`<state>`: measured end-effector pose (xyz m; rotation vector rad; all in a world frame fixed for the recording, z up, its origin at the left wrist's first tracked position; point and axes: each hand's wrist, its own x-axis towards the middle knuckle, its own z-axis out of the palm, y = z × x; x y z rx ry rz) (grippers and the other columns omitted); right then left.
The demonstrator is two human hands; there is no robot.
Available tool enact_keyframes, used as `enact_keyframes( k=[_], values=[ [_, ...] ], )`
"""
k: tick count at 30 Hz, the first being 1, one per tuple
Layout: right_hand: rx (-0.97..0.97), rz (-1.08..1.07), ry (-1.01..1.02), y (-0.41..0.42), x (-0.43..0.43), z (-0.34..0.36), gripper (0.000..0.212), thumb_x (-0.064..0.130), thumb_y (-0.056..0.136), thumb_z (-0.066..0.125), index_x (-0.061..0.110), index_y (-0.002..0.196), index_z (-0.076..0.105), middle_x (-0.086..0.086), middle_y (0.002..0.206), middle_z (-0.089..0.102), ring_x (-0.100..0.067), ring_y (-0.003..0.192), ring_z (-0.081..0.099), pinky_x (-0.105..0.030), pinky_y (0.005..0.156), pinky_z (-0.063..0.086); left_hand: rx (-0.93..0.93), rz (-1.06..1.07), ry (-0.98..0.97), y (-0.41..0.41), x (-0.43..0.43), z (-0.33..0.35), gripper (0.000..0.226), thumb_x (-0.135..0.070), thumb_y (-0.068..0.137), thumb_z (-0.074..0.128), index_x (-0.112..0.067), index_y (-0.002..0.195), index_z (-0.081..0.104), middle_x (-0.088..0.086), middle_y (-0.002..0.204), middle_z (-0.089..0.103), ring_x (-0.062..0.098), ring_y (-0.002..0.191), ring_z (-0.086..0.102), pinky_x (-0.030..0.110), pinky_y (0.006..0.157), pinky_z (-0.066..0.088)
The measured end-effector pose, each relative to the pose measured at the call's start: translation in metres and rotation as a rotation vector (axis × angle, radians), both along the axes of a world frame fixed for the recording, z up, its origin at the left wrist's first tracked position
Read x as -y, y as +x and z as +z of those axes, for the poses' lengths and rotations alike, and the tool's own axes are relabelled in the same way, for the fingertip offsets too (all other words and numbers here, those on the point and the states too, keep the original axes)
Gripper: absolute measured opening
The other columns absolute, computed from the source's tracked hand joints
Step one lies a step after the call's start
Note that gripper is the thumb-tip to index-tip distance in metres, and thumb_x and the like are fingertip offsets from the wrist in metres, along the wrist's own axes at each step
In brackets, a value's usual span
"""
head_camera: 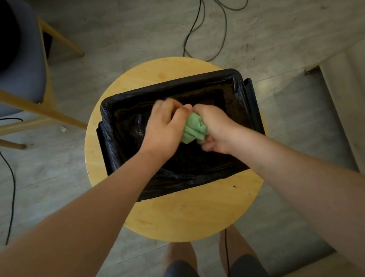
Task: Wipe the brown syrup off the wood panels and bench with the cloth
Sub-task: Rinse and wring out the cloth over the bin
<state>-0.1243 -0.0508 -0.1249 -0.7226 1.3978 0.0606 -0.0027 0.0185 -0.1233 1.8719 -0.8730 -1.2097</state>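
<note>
Both hands (163, 127) (214, 129) — gripping green cloth (193, 129), over bin (236, 76)

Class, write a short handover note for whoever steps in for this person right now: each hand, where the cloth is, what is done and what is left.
Left hand: grips one end of the green cloth.
Right hand: grips the other end, with the cloth bunched between the two hands.
Where: the cloth is held over the black bag-lined bin, which stands on the round wooden table.
Done: cannot tell; no syrup, panels or bench are in view.
Left: probably finish squeezing the cloth over the bin, then check the panels and bench for syrup.
</note>
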Motion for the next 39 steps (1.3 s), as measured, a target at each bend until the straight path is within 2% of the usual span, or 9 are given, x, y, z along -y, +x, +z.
enact_keyframes(
  k=[3, 6, 10, 14, 18, 22, 27, 36, 39],
  values=[
    [0.089, -0.086, 0.367, -0.004, -0.003, -0.002, 0.043, 0.042, 0.099, 0.047, 0.019, 0.063, 0.051, 0.002, 0.053, 0.038, -0.006, 0.035, 0.027, -0.015, 0.037, 0.014, -0.12, -0.057, -0.115, 0.0, -0.002, -0.003, 0.035, -0.036, 0.093, 0.061, -0.029, 0.127, 0.061, -0.009, 0.131, 0.054, -0.002, 0.119, 0.052, 0.016, 0.099, 0.042],
    [0.048, -0.222, 0.406, 0.005, -0.007, 0.001, 0.045, 0.052, 0.097, 0.055, 0.021, 0.065, 0.054, 0.004, 0.053, 0.042, -0.006, 0.041, 0.034, -0.016, 0.038, 0.023, -0.137, -0.005, -0.136, -0.018, 0.002, -0.003, 0.036, -0.021, 0.099, 0.057, -0.031, 0.133, 0.06, -0.014, 0.134, 0.061, -0.001, 0.126, 0.056, 0.029, 0.111, 0.046],
    [0.014, -0.326, -0.057, 0.026, -0.008, -0.003, 0.033, 0.034, 0.103, 0.046, 0.017, 0.085, 0.068, -0.004, 0.077, 0.068, -0.022, 0.077, 0.065, -0.032, 0.063, 0.049, -0.325, 0.504, -0.006, -0.036, 0.02, 0.002, 0.033, -0.007, 0.102, 0.046, -0.025, 0.119, 0.069, -0.008, 0.119, 0.072, 0.005, 0.11, 0.068, 0.033, 0.101, 0.056],
    [-0.244, 0.255, -0.916, 0.022, -0.004, -0.015, 0.058, 0.03, 0.108, 0.029, 0.016, 0.067, 0.068, -0.002, 0.066, 0.066, -0.02, 0.065, 0.064, -0.034, 0.059, 0.048, -0.628, 0.679, 0.202, -0.023, 0.041, 0.001, 0.026, -0.006, 0.101, 0.054, -0.011, 0.119, 0.073, 0.013, 0.104, 0.077, 0.026, 0.103, 0.075, 0.035, 0.082, 0.061],
    [-0.223, 0.569, -1.331, 0.007, -0.001, -0.024, 0.058, 0.03, 0.109, 0.026, 0.01, 0.08, 0.072, -0.004, 0.065, 0.066, -0.02, 0.057, 0.064, -0.035, 0.052, 0.05, -0.739, 0.584, 0.37, -0.015, 0.043, 0.002, 0.024, -0.014, 0.104, 0.054, -0.005, 0.121, 0.068, 0.004, 0.087, 0.068, 0.018, 0.075, 0.066, 0.031, 0.065, 0.056],
    [-0.227, 0.717, -1.455, 0.0, 0.005, -0.027, 0.062, 0.035, 0.108, 0.023, 0.008, 0.074, 0.068, -0.008, 0.061, 0.064, -0.026, 0.051, 0.061, -0.041, 0.048, 0.05, -0.705, 0.506, 0.569, -0.009, 0.046, 0.008, 0.024, -0.014, 0.105, 0.05, -0.007, 0.088, 0.065, 0.01, 0.074, 0.065, 0.025, 0.067, 0.063, 0.034, 0.06, 0.054],
    [-0.189, 0.813, -1.524, -0.005, 0.008, -0.031, 0.062, 0.037, 0.109, 0.024, 0.007, 0.078, 0.068, -0.011, 0.068, 0.068, -0.032, 0.057, 0.065, -0.046, 0.053, 0.053, -0.752, 0.458, 0.673, -0.007, 0.048, 0.015, 0.027, -0.016, 0.105, 0.052, -0.004, 0.082, 0.062, 0.01, 0.048, 0.064, 0.026, 0.066, 0.062, 0.035, 0.057, 0.052],
    [-0.272, 0.943, -1.726, -0.018, -0.005, -0.032, 0.059, 0.035, 0.112, 0.022, 0.013, 0.075, 0.063, -0.006, 0.062, 0.062, -0.027, 0.046, 0.058, -0.037, 0.04, 0.045, -0.751, 0.449, 0.701, -0.007, 0.038, 0.008, 0.021, -0.014, 0.104, 0.049, -0.001, 0.103, 0.066, 0.016, 0.084, 0.069, 0.029, 0.074, 0.068, 0.04, 0.061, 0.059],
    [-0.33, 0.901, -1.544, -0.014, -0.006, -0.016, 0.056, 0.037, 0.11, 0.026, 0.011, 0.082, 0.065, -0.007, 0.066, 0.065, -0.028, 0.052, 0.062, -0.039, 0.045, 0.048, -0.721, 0.345, 0.691, -0.004, 0.041, 0.017, 0.023, -0.015, 0.103, 0.049, -0.001, 0.102, 0.067, 0.019, 0.086, 0.072, 0.034, 0.081, 0.072, 0.049, 0.069, 0.062]
  ],
)
